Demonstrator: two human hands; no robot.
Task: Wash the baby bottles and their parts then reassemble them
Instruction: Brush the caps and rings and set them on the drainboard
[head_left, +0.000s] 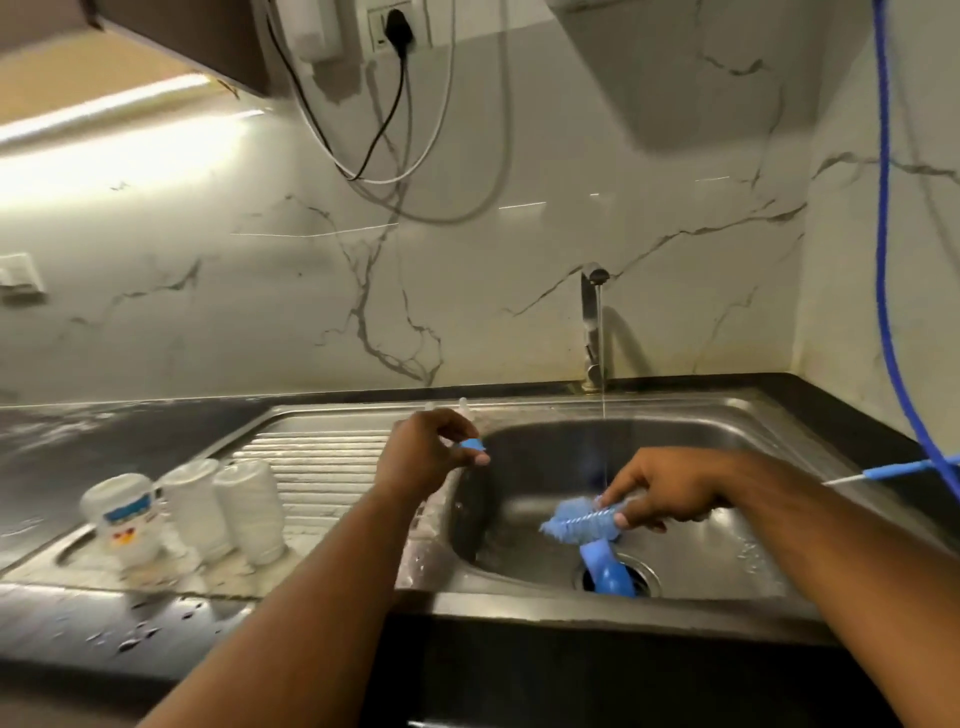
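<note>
Two wet pieces: your left hand pinches a small blue part; your right hand curls round the soft, probably slippery bottle brush; take its stiff handle.

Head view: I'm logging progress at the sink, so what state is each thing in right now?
Tap: running, thin stream.
Three bottles: standing on the drainboard, apparently upside down.
Blue brush: gripped by the right hand, under the stream.
Small blue part: pinched by the left hand.
Plug: plugged in.
</note>
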